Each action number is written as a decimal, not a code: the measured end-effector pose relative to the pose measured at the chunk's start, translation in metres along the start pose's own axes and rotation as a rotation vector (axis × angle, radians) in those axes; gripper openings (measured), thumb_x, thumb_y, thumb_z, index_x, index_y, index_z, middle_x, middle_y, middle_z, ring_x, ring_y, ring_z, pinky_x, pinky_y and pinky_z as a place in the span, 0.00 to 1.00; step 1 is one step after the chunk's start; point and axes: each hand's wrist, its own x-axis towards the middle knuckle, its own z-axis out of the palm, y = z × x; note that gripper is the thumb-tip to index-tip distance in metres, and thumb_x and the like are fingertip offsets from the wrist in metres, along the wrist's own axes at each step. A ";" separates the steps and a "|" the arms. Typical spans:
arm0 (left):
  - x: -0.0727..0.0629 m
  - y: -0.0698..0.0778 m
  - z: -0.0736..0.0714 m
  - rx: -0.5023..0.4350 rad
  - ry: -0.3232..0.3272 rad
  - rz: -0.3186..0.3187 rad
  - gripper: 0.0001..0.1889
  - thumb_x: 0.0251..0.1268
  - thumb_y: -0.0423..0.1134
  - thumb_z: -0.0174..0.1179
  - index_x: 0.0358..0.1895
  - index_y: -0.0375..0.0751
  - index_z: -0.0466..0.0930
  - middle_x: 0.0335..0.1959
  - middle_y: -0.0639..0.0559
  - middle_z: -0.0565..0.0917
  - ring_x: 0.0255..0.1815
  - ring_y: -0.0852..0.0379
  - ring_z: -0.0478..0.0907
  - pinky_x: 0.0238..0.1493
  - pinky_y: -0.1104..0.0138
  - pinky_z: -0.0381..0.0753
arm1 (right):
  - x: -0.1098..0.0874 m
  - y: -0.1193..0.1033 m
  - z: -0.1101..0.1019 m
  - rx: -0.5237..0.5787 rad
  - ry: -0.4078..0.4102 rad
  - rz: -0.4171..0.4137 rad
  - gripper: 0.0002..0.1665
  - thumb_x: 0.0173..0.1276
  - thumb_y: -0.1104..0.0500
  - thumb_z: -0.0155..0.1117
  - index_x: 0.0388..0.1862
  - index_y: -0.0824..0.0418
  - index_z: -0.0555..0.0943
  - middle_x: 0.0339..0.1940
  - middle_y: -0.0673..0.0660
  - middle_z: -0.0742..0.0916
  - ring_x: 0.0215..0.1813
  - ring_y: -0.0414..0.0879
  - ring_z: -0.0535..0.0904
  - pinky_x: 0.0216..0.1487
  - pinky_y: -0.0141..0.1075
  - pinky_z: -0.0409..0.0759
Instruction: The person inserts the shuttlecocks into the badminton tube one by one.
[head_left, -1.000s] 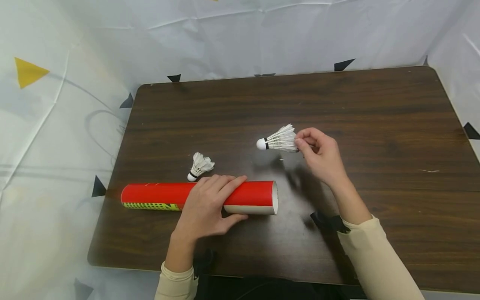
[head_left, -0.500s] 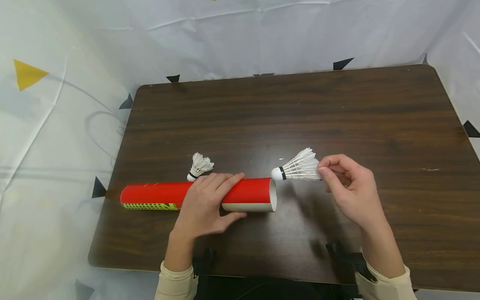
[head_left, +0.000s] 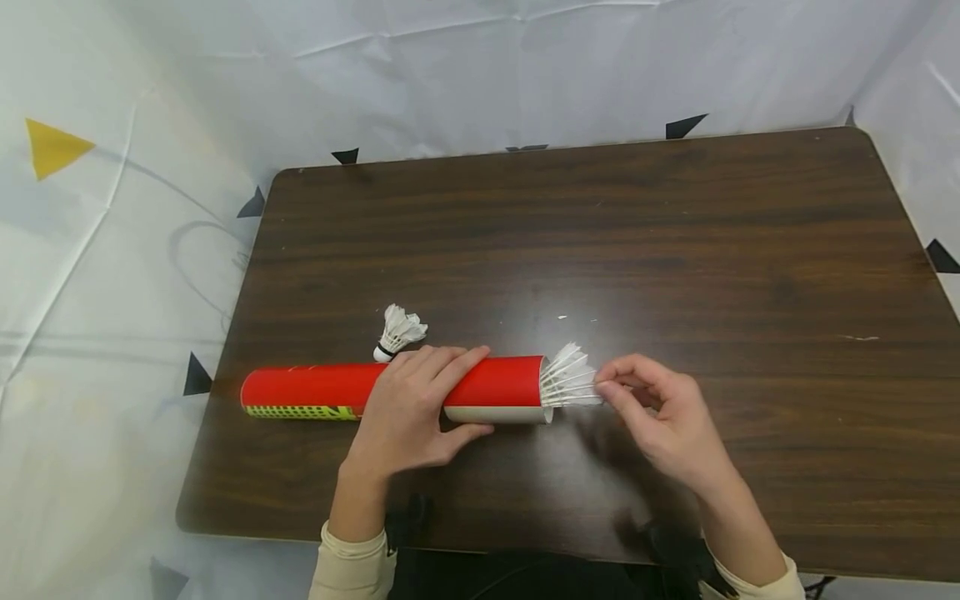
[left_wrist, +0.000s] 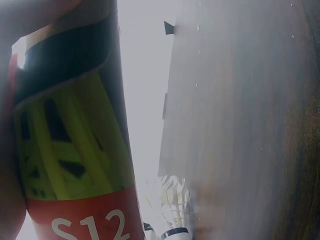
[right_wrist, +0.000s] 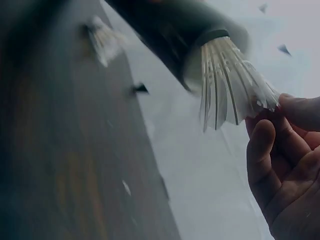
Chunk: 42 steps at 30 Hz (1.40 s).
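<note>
A red shuttlecock tube point(head_left: 315, 385) lies on its side along the table, its uncapped end facing right. My left hand point(head_left: 416, 408) grips it from above, fingers over the far side and thumb along the near side. Between thumb and fingertips of my right hand point(head_left: 660, 412), a white feather shuttlecock point(head_left: 568, 379) is pinched by its skirt edge. Its cork end is inside the tube mouth, while the feathers stick out, as the right wrist view also shows for this shuttlecock point(right_wrist: 230, 87). Behind the tube, near my left fingers, lies another shuttlecock point(head_left: 401, 329).
The dark wooden table point(head_left: 675, 225) has rounded corners and a few small white scraps on top. White sheeting point(head_left: 480, 83) with black and yellow triangles hangs around its back and sides.
My right hand carried the shuttlecock toward me and rightward, then left, so its cork end entered the tube. My left hand kept its grip, with the tube almost still.
</note>
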 end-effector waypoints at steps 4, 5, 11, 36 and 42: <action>-0.002 -0.002 0.002 0.002 0.001 -0.003 0.42 0.47 0.61 0.70 0.69 0.52 0.71 0.53 0.55 0.80 0.52 0.55 0.77 0.57 0.56 0.73 | -0.001 0.004 0.015 0.069 -0.028 0.036 0.11 0.63 0.77 0.61 0.38 0.63 0.80 0.29 0.55 0.86 0.22 0.44 0.76 0.22 0.34 0.78; -0.003 -0.002 0.003 0.003 0.002 -0.003 0.42 0.47 0.61 0.70 0.69 0.52 0.71 0.53 0.55 0.80 0.53 0.55 0.77 0.57 0.56 0.73 | 0.000 0.004 0.017 0.078 -0.017 0.038 0.11 0.63 0.78 0.61 0.38 0.64 0.80 0.29 0.55 0.86 0.21 0.44 0.76 0.21 0.34 0.78; -0.003 -0.005 0.005 0.006 0.005 -0.003 0.42 0.47 0.61 0.71 0.68 0.50 0.72 0.53 0.54 0.80 0.53 0.55 0.77 0.57 0.56 0.73 | 0.001 0.001 0.023 0.014 0.105 0.020 0.11 0.62 0.77 0.63 0.37 0.64 0.81 0.28 0.56 0.86 0.23 0.40 0.78 0.22 0.31 0.78; -0.003 -0.003 0.007 0.014 0.000 -0.004 0.43 0.47 0.62 0.71 0.69 0.52 0.71 0.52 0.54 0.80 0.51 0.54 0.77 0.51 0.57 0.76 | 0.008 0.016 0.044 0.256 -0.191 0.374 0.09 0.65 0.68 0.67 0.43 0.69 0.81 0.35 0.60 0.88 0.24 0.48 0.80 0.26 0.41 0.83; -0.002 -0.002 0.009 0.027 -0.009 0.008 0.42 0.47 0.61 0.70 0.69 0.51 0.71 0.52 0.54 0.80 0.50 0.54 0.77 0.49 0.57 0.76 | 0.023 0.024 0.044 0.294 -0.375 0.437 0.15 0.68 0.69 0.61 0.52 0.70 0.80 0.43 0.62 0.88 0.31 0.53 0.82 0.26 0.42 0.83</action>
